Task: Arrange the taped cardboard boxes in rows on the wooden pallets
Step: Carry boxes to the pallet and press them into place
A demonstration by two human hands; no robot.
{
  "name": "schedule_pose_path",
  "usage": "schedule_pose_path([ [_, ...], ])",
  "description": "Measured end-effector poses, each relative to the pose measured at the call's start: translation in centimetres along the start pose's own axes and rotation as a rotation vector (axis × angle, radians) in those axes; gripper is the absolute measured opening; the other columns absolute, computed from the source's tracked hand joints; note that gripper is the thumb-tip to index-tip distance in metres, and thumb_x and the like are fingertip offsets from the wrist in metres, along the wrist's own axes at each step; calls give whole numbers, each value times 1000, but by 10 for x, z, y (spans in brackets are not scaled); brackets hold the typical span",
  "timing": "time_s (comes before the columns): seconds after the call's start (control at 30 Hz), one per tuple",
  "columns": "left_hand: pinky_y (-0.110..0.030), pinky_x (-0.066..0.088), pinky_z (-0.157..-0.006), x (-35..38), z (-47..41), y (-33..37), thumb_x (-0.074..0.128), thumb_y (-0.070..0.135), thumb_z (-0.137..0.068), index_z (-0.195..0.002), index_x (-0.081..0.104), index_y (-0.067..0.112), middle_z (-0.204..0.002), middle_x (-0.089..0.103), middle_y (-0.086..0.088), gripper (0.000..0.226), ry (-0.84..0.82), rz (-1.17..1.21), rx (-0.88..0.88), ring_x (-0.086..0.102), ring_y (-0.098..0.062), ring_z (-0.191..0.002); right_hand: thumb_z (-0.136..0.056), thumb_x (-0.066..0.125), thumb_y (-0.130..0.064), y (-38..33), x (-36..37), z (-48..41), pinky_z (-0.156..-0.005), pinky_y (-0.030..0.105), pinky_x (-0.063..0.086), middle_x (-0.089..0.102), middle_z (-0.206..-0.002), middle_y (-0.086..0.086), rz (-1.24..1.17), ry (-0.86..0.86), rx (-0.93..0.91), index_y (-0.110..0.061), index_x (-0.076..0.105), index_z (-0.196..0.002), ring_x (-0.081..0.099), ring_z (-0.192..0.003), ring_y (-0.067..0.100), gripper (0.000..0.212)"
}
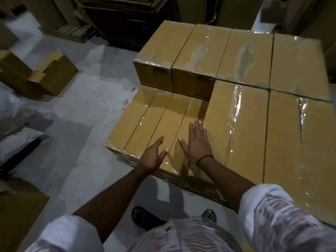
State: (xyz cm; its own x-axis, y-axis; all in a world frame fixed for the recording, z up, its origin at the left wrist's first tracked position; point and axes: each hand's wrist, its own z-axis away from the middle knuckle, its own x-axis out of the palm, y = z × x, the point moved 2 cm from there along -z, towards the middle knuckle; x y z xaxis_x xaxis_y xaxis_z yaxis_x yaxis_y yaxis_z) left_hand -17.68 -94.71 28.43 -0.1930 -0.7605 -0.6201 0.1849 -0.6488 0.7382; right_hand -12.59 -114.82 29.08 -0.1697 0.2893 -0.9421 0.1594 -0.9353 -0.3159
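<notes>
Taped brown cardboard boxes stand packed in rows in front of me. The upper layer (252, 57) has a full far row of several boxes, and two boxes (283, 139) fill its near right. At the near left a lower layer (138, 122) shows in a gap. My left hand (152, 155) hovers open over the near edge of that lower layer. My right hand (197, 142) lies flat, fingers spread, on a lower box beside the taller box's left wall. The pallet is hidden under the boxes.
An open cardboard box (36, 75) sits on the grey floor (81, 110) at the left. Another carton (16, 215) stands at the lower left. Flattened cardboard (116, 8) is stacked along the far wall. My sandalled feet (143, 217) stand close to the stack.
</notes>
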Motion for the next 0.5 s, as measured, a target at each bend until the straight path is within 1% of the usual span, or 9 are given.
schedule_pose_path([
  [0.1,-38,42,-112,-55,4,-36,59,41,-102,-158,36,19,-156,48,-8,65,83,8,-22,48,-26,-141,-102,22,-65,-71,11,-18,-126,41,-8,-10,-169,13,-12,-26,-97,-10,-1,-162,-14,-155,27,85],
  [0.2,-40,45,-109,-117,15,-82,58,46,-102,-157,37,23,-155,49,-6,63,167,29,-73,50,-27,-138,-102,20,-66,-139,28,-33,-126,42,-7,-10,-169,13,5,-54,-182,-11,-1,-162,-15,-155,27,84],
  [0.33,-34,47,-102,-202,35,-147,56,48,-102,-154,42,26,-151,54,-2,58,304,11,-108,59,-23,-128,-102,20,-65,-236,52,-60,-126,43,-7,-7,-169,15,49,-80,-316,-10,1,-162,-13,-156,29,83],
  [0.43,-39,44,-109,-258,53,-191,53,52,-102,-154,43,27,-154,51,-1,58,396,-8,-180,53,-24,-136,-102,22,-64,-307,68,-73,-126,44,-7,-6,-169,14,39,-110,-396,-10,3,-162,-12,-156,30,83],
  [0.5,-40,44,-111,-290,63,-215,52,53,-102,-154,43,27,-154,51,-1,59,451,7,-219,52,-24,-137,-102,22,-65,-351,81,-80,-126,45,-7,-5,-169,15,38,-131,-465,-10,4,-162,-12,-156,30,83],
])
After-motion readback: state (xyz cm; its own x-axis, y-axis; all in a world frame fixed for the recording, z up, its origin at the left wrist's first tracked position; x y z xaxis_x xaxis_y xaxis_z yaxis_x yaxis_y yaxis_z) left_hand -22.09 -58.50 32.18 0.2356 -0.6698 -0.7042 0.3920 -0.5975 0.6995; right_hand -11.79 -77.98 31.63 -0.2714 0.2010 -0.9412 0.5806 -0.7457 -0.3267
